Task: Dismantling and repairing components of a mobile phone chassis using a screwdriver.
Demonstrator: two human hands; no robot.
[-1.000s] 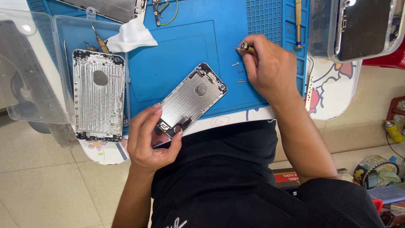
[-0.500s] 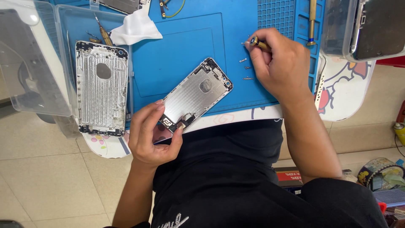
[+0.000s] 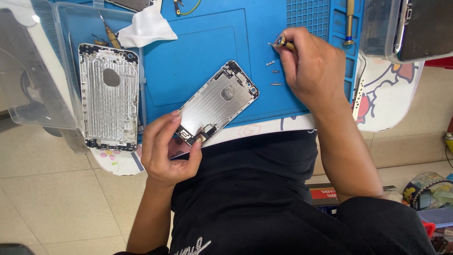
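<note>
The left hand [image 3: 171,148] pinches the lower end of a silver phone housing [image 3: 218,103] lying slantwise on the blue mat [image 3: 198,52], while the right hand [image 3: 311,66] closes around a small screwdriver [image 3: 283,42] whose tip touches down among the tiny screws [image 3: 273,72] (a second bare housing [image 3: 109,97] lies to the left). This looks like the screw-picking step; next, the tip needs careful carrying to the housing.

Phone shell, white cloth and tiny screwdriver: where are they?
Phone shell [image 3: 218,102], head view, on its flat silver middle.
White cloth [image 3: 147,26], head view, on its centre fold.
Tiny screwdriver [image 3: 282,42], head view, on its brass-coloured tip end.
</note>
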